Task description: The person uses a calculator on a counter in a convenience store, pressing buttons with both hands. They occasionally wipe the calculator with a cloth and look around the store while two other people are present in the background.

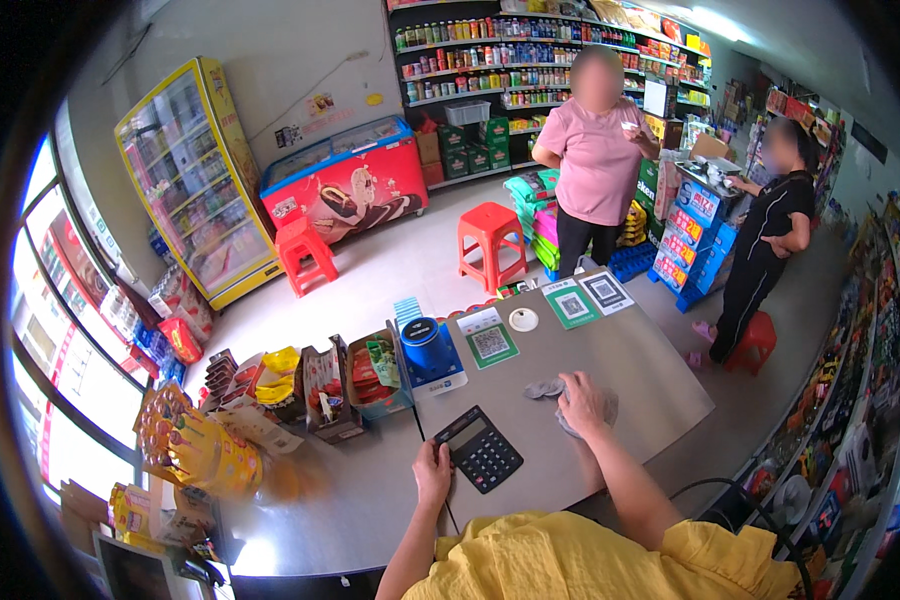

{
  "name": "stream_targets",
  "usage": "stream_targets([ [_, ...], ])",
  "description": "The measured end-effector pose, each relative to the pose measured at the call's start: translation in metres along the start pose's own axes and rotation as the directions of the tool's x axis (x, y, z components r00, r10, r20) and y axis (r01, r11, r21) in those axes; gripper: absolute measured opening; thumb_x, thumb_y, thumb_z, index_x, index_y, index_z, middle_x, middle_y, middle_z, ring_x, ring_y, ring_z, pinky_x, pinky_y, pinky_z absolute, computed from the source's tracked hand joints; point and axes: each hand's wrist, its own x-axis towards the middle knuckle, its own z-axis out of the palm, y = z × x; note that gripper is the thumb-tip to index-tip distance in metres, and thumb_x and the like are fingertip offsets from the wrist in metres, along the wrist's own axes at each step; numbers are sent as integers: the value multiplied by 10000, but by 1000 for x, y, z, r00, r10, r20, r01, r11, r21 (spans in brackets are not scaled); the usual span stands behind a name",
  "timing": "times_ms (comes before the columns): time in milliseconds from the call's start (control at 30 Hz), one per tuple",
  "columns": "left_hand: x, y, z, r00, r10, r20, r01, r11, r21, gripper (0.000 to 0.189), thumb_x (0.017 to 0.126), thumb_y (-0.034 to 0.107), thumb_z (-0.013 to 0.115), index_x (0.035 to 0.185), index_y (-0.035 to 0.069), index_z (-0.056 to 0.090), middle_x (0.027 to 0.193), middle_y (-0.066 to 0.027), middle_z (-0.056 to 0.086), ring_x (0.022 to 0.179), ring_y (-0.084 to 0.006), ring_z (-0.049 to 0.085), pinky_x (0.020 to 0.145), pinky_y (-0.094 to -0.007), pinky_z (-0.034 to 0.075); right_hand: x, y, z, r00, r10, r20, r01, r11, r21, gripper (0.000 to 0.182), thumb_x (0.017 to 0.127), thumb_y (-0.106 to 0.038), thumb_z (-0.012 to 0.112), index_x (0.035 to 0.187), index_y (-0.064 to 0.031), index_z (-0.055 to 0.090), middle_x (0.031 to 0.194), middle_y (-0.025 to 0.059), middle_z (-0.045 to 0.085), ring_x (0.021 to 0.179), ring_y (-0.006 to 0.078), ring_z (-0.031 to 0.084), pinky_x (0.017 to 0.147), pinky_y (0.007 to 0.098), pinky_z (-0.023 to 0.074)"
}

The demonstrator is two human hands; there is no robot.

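My left hand (432, 472) grips the left edge of a black desktop calculator (489, 457), thumb on its top face near the display. The calculator seems tilted over the counter's seam. Farther right, my right hand (583, 405) presses on a crumpled grey cloth (607, 409), part of it bunched out to the left of the fingers. Both hands are over the grey countertop (645, 367). Beyond them lie a green-and-white printed code card (487, 337) and a small round white disc (523, 319).
A blue round device (425, 349), open snack boxes (330, 386) and a yellow lollipop tub (217, 457) line the counter's left side. More code cards (572, 304) lie at the far edge. A person in pink (596, 161) stands beyond; another in black (769, 225) stands right, near a red stool (754, 343).
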Motion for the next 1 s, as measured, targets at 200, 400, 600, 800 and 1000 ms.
stream_targets([
  [200, -1, 14, -2, 993, 118, -22, -115, 989, 89, 149, 913, 133, 596, 935, -12, 571, 625, -99, 582, 515, -162, 571, 512, -319, 473, 10, -17, -15, 949, 284, 136, -315, 843, 436, 331, 802, -188, 639, 1118, -103, 589, 1073, 173, 584, 973, 377, 586, 838, 452, 479],
  [400, -1, 11, -5, 996, 92, -1, -91, 990, 105, 149, 917, 131, 590, 941, -15, 572, 630, -89, 584, 521, -144, 576, 511, -306, 474, -66, -70, -29, 992, 83, 98, -95, 988, 122, 284, 779, -200, 675, 1049, -147, 606, 1135, 111, 507, 1031, 321, 517, 857, 460, 445],
  [600, -1, 8, -3, 999, -30, 20, 31, 998, -59, 202, 927, 172, 594, 984, -20, 569, 659, -69, 596, 520, -118, 569, 502, -275, 468, -69, -65, -26, 999, -16, 32, 15, 1000, 20, 374, 727, -177, 699, 1087, -164, 603, 1115, 91, 524, 1010, 300, 516, 848, 456, 403],
  [800, 3, 18, 0, 995, -93, 47, 97, 990, -99, 230, 929, 194, 606, 993, -22, 565, 712, -48, 608, 534, -88, 532, 505, -251, 452, -42, -47, -10, 999, -26, -39, 30, 996, 84, 367, 717, -172, 706, 1071, -162, 611, 1079, 81, 544, 1004, 296, 529, 841, 440, 421],
  [1000, 4, 10, -4, 986, -153, 70, 168, 898, -406, 173, 934, 166, 596, 985, 2, 574, 741, 31, 554, 569, -62, 463, 526, -222, 395, -25, -37, -12, 997, -12, 80, 9, 999, 40, 453, 717, -308, 732, 1127, -160, 606, 1163, 82, 522, 1087, 302, 476, 898, 513, 369],
])
